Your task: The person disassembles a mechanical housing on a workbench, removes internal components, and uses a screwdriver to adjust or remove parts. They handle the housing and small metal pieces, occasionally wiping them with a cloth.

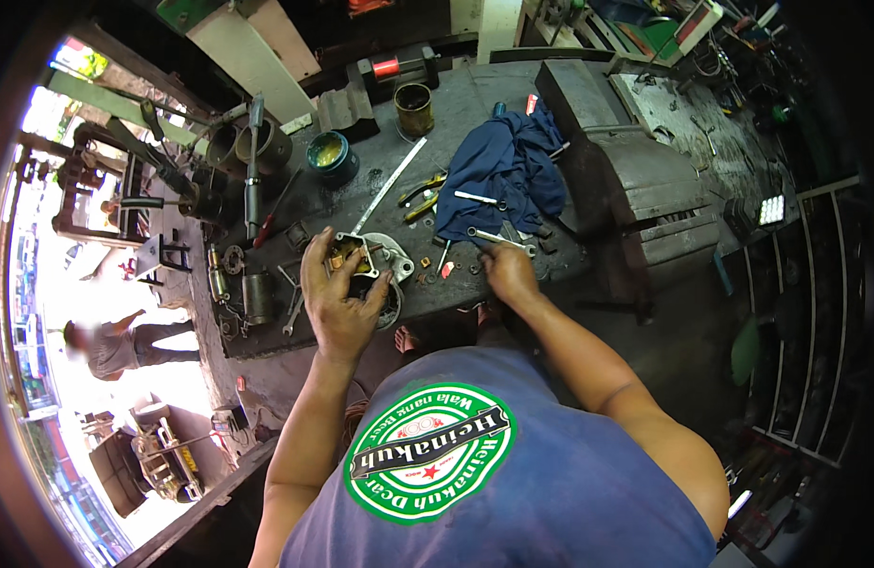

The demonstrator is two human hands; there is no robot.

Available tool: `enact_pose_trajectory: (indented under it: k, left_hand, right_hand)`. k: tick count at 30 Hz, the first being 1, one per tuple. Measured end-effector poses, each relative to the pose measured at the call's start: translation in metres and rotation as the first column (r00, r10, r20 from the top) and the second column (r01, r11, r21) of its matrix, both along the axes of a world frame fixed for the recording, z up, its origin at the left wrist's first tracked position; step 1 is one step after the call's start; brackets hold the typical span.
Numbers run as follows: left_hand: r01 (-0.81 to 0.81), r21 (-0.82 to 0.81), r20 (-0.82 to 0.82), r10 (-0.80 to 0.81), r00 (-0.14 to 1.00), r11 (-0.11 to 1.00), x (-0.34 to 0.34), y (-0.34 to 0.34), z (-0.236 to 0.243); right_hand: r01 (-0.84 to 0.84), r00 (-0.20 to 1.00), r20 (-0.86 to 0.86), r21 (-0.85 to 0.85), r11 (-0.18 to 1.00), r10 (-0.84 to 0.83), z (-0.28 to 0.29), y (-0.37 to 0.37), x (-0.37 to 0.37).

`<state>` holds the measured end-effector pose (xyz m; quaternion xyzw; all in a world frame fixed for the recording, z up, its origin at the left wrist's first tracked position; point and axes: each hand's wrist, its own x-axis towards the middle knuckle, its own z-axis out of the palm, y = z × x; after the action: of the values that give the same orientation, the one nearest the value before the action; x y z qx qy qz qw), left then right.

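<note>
My left hand [340,301] grips a light grey cast metal housing [392,256] at the near edge of the workbench, thumb on one side and fingers over the other. Copper-coloured pieces [344,260] show inside its opening, partly hidden by my fingers. To the right, my right hand [511,275] is closed on a combination wrench [516,245], held just in front of a crumpled dark blue cloth [499,170]. A second wrench [480,199] lies on that cloth. Small nuts and metal bits [432,276] are scattered between my hands.
A steel ruler [390,185], yellow-handled pliers [421,197], a blue can [332,157] and a rusty tin [414,112] sit farther back. A heavy metal vise [650,180] stands to the right. Cylinders and tools crowd the left; a person [134,346] stands outside.
</note>
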<state>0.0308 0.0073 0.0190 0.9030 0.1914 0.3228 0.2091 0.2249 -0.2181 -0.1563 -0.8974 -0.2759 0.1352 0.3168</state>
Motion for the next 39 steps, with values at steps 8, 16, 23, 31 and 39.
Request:
enact_pose_trajectory:
  k: [8,16,23,31,39]
  left_hand:
    - [-0.033,0.073,0.129,0.023,0.991,0.997,0.007,0.0,-0.021]
    - [-0.029,0.054,0.132,0.022,0.991,0.998,0.006,0.001,-0.02]
    - [-0.05,0.06,0.131,0.042,0.991,0.997,0.005,-0.003,-0.018]
    - [-0.052,0.04,0.148,0.045,0.988,0.998,0.005,-0.002,-0.019]
    - [-0.054,0.05,0.162,0.046,0.986,0.997,0.005,-0.002,-0.021]
  right_hand:
    - [-0.2,0.969,0.131,-0.084,0.976,0.21,-0.002,-0.004,-0.02]
    - [0.0,0.975,-0.222,0.094,0.996,0.021,0.051,0.026,-0.005]
    - [0.43,0.291,-0.81,0.587,0.686,0.51,0.134,0.088,-0.013]
    - [0.448,0.216,-0.822,0.563,0.695,0.526,0.144,0.113,-0.025]
    - [0.226,0.432,-0.771,0.594,0.772,0.467,0.148,0.113,-0.022]
